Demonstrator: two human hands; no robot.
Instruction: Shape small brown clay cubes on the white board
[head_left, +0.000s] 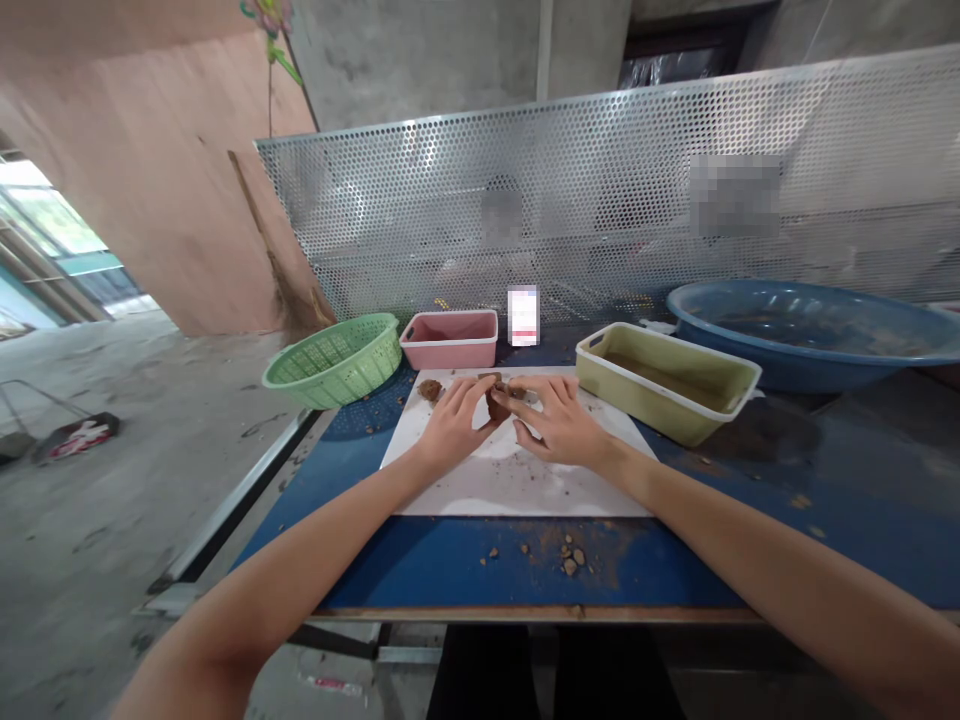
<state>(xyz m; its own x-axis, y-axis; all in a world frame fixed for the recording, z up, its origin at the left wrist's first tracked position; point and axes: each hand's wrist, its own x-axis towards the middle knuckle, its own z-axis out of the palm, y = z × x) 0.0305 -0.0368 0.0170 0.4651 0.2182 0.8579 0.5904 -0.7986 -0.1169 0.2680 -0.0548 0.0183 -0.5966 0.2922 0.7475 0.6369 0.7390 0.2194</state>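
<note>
Both my hands meet over a white board (517,480) on the blue table. My left hand (452,420) and my right hand (553,420) pinch a small brown lump of clay (496,402) between their fingertips. The lump sits just above the board's far half. Another brown clay piece (430,389) lies on the board to the left of my left hand. A smaller bit (517,390) shows beyond my right fingers.
A green basket (337,358), a pink tub (450,338) and a yellow-green tub (664,378) of murky water line the back. A blue basin (810,325) stands far right. Clay crumbs (570,555) lie near the table's front edge. A perforated metal screen rises behind.
</note>
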